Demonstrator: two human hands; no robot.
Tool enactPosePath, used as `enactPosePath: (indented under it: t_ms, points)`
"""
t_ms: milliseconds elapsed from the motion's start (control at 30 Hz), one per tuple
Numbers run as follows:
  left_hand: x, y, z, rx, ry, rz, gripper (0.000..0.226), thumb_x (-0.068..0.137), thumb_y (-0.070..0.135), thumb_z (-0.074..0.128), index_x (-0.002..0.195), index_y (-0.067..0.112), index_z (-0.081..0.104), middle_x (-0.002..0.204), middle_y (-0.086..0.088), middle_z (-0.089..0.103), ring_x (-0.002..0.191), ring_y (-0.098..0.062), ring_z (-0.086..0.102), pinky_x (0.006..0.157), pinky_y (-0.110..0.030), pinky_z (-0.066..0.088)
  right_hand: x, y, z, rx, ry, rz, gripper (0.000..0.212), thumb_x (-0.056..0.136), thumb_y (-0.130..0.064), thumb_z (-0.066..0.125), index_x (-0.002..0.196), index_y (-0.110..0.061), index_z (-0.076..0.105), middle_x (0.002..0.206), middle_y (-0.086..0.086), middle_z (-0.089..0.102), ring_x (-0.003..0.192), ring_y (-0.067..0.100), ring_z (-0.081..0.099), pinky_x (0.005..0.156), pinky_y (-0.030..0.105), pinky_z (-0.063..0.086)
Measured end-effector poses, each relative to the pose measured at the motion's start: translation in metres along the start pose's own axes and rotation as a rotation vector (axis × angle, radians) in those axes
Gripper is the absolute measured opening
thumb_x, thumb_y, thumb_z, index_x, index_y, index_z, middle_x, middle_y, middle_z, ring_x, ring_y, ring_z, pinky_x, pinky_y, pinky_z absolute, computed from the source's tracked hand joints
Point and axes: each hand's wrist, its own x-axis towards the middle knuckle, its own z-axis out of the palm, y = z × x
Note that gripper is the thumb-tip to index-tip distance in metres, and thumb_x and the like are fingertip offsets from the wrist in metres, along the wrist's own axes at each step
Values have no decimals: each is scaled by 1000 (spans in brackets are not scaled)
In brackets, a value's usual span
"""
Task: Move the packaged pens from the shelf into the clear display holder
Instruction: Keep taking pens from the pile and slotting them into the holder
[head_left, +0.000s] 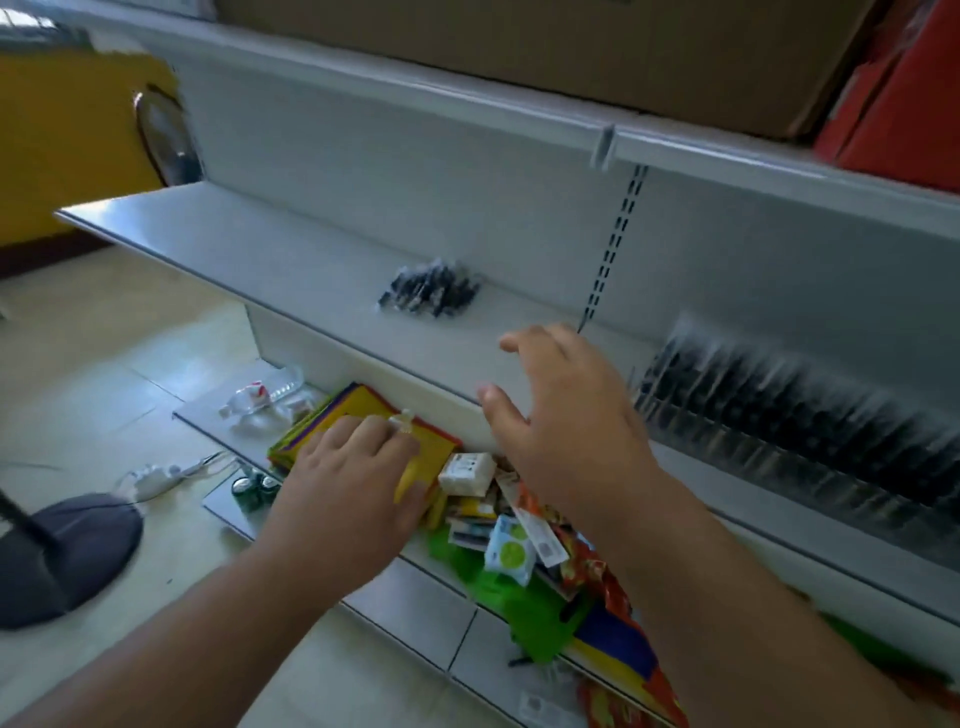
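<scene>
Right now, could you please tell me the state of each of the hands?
Left hand: open, fingers loosely bent, holding nothing, above the yellow packets on the lower shelf.
Right hand: open, fingers spread, holding nothing.

Pale grey metal shelf (291, 260), tilted across the view. On it, toward the back wall, a small heap of packaged pens (431, 288), blurred. Further right on the same shelf, a clear display holder (769, 447) filled with rows of dark pens, well apart from the heap.
</scene>
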Motion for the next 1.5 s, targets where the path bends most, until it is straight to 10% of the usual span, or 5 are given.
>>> enactPosePath:
  t_ms: [667,1500]
  points:
    - [195,-130,37,-169,-75,-86,38,93,49,50,126,30,57,120,9,58,115,-19,51,97,-37,41,200,7,113,-13,-104,86,38,92,-43,59,124,-22,56,119,-3,54,107,15,53,88,32,46]
    - [329,-209,96,-169,-354,162,63,85,61,49,126,13,49,125,-8,55,118,-28,49,95,-37,41,218,-33,164,-162,82,599,34,91,-40,60,120,-22,59,106,-17,44,101,6,50,71,17,32]
